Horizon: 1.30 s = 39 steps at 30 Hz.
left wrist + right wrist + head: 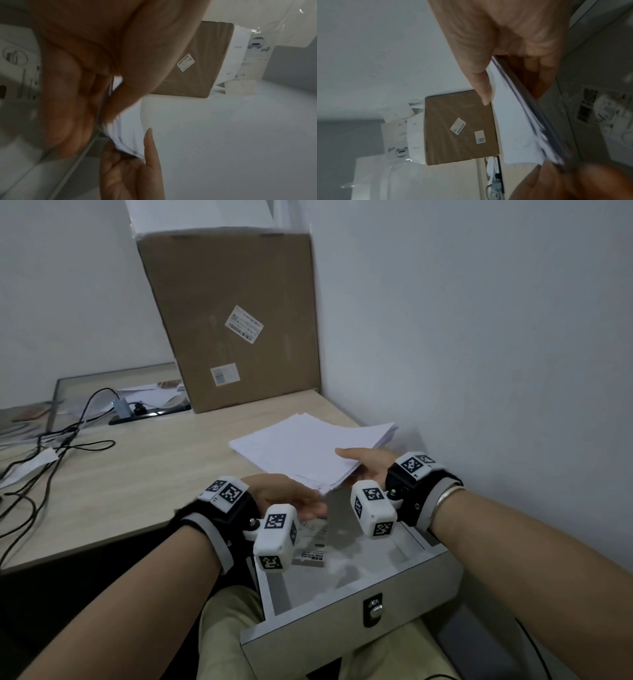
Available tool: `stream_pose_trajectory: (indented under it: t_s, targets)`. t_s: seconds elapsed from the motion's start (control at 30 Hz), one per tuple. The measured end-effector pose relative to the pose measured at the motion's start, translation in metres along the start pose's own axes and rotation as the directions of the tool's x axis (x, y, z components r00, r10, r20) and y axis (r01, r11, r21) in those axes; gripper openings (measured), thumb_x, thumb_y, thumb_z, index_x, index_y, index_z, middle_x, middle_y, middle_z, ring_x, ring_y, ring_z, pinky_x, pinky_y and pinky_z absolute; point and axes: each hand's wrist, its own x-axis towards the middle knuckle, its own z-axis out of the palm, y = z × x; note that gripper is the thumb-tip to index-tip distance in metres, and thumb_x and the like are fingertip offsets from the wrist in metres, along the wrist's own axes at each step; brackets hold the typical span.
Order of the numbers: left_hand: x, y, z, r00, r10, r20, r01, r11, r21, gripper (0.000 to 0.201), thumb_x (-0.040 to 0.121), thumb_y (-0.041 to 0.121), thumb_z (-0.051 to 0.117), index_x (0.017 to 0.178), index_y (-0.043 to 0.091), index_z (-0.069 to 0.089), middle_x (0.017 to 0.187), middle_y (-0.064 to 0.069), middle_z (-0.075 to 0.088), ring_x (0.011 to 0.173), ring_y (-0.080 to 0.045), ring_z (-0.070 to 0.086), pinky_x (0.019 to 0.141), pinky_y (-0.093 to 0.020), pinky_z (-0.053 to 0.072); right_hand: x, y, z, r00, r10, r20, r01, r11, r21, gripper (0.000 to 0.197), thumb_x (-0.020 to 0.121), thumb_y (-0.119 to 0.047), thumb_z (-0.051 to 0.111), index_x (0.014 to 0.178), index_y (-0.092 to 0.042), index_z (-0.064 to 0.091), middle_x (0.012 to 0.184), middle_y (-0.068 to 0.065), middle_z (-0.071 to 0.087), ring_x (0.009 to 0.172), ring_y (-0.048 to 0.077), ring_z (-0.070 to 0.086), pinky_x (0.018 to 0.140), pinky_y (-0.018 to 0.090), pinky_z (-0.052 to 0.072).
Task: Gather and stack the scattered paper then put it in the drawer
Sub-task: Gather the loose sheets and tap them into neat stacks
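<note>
Paper stack (308,450) gathered, held at its near corner by both hands, far part lying over the surface (137,474) just ahead of them. Right hand (368,467) clamps the near-right edge: thumb on top, fingers (537,75) curled under, per right wrist view. Left hand (291,498) sits at the near-left corner, slightly below; left wrist view shows thumb and fingers pinching the sheet edges (126,135), tho blurred. Hands close together, only the corner between them. Drawer (342,604) open directly beneath the wrists, printed slips (313,546) already lying inside at the back. Cardboard box (236,316) well beyond the stack, cables (61,440) far to the left of left hand. Stage, my read: stack done, transfer to drawer pending. Risks: sheets not squared, edges fanned at far-right side, so a one-corner grip could let lower sheets slide out or the far end droop and splay when lifted. Stack looks wide vs drawer opening; if brought down skewed, a corner may catch the drawer wall and crumple. Wall close on right hand's side limits swing room.
</note>
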Motion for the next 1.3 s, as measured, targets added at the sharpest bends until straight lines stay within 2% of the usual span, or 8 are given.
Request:
stream_pose_trajectory:
  t_s: [0.2, 0.3, 0.43, 0.53, 0.63, 0.9, 1.07, 1.3]
  targets:
    - [-0.006, 0.006, -0.042, 0.972, 0.158, -0.172, -0.125, 0.974, 0.189, 0.017, 0.094, 0.019, 0.058, 0.101, 0.004, 0.06, 0.068, -0.004, 0.065, 0.056, -0.011, 0.059, 0.043, -0.017, 0.046, 0.042, -0.006, -0.019, 0.961, -0.2, -0.192, 0.119, 0.923, -0.366, 0.04, 0.088, -0.001, 0.059, 0.126, -0.002, 0.049, 0.117, 0.015, 0.058, 0.096, 0.028, 0.061, 0.073, 0.035, 0.054]
    - [0.002, 0.016, -0.086, 0.813, 0.335, -0.476, -0.321, 0.94, 0.114, 0.031, 0.093, 0.021, 0.06, 0.118, 0.004, 0.054, 0.097, -0.01, 0.062, 0.077, -0.016, 0.057, 0.059, -0.022, 0.048, 0.046, -0.019, -0.03, 0.892, -0.379, -0.245, 0.256, 0.872, -0.418, 0.046, 0.087, 0.002, 0.059, 0.132, 0.0, 0.049, 0.13, 0.019, 0.057, 0.115, 0.035, 0.057, 0.098, 0.047, 0.048]
    - [0.014, 0.026, -0.135, 0.669, 0.325, -0.668, -0.294, 0.942, 0.164, 0.087, 0.084, 0.043, 0.068, 0.15, 0.011, 0.021, 0.145, -0.014, 0.039, 0.13, -0.032, 0.042, 0.103, -0.042, 0.039, 0.04, -0.037, -0.041, 0.852, -0.489, -0.188, 0.421, 0.853, -0.309, 0.038, 0.09, 0.007, 0.055, 0.127, 0.0, 0.054, 0.122, 0.012, 0.061, 0.108, 0.029, 0.059, 0.101, 0.042, 0.046]
    - [0.025, 0.03, -0.151, 0.737, 0.287, -0.612, -0.284, 0.953, 0.105, 0.102, 0.075, 0.058, 0.069, 0.15, 0.011, 0.019, 0.146, -0.014, 0.04, 0.128, -0.033, 0.046, 0.1, -0.044, 0.044, 0.035, -0.045, -0.038, 0.837, -0.538, -0.097, 0.501, 0.826, -0.258, 0.039, 0.09, 0.008, 0.053, 0.128, -0.002, 0.052, 0.119, 0.009, 0.061, 0.107, 0.022, 0.058, 0.096, 0.03, 0.043]
    - [0.026, 0.036, -0.15, 0.79, 0.39, -0.474, -0.455, 0.89, -0.026, 0.053, 0.088, 0.042, 0.061, 0.127, 0.008, 0.052, 0.1, -0.007, 0.071, 0.078, -0.022, 0.071, 0.061, -0.028, 0.056, 0.041, -0.052, -0.033, 0.826, -0.561, -0.048, 0.536, 0.809, -0.242, 0.039, 0.09, 0.007, 0.053, 0.128, -0.006, 0.053, 0.122, 0.009, 0.061, 0.112, 0.024, 0.058, 0.102, 0.033, 0.043]
    - [0.006, 0.066, -0.192, 0.476, 0.67, -0.57, -0.842, 0.535, -0.074, 0.041, 0.086, 0.012, 0.065, 0.126, 0.007, 0.056, 0.118, -0.011, 0.066, 0.088, -0.017, 0.071, 0.07, -0.028, 0.058, 0.055, -0.108, 0.008, 0.729, -0.674, 0.121, 0.681, 0.696, -0.225, 0.044, 0.085, -0.007, 0.065, 0.127, -0.009, 0.052, 0.123, 0.006, 0.063, 0.115, 0.023, 0.06, 0.103, 0.037, 0.046]
    - [0.0, 0.054, -0.195, 0.524, 0.767, -0.369, -0.833, 0.552, -0.035, 0.09, 0.051, 0.038, 0.091, 0.129, 0.012, 0.055, 0.122, -0.01, 0.066, 0.107, -0.024, 0.067, 0.08, -0.033, 0.057, 0.068, -0.11, 0.025, 0.794, -0.546, 0.268, 0.605, 0.755, -0.254, 0.061, 0.08, -0.008, 0.073, 0.135, -0.011, 0.048, 0.127, 0.01, 0.062, 0.115, 0.023, 0.061, 0.093, 0.036, 0.053]
    - [0.013, 0.055, -0.2, 0.495, 0.747, -0.444, -0.844, 0.534, -0.043, 0.064, 0.073, 0.021, 0.078, 0.13, 0.008, 0.054, 0.124, -0.013, 0.065, 0.11, -0.031, 0.064, 0.082, -0.037, 0.058, 0.096, -0.106, 0.034, 0.801, -0.574, 0.171, 0.599, 0.776, -0.198, 0.068, 0.061, -0.021, 0.087, 0.122, -0.011, 0.059, 0.113, 0.008, 0.07, 0.106, 0.028, 0.066, 0.091, 0.042, 0.054]
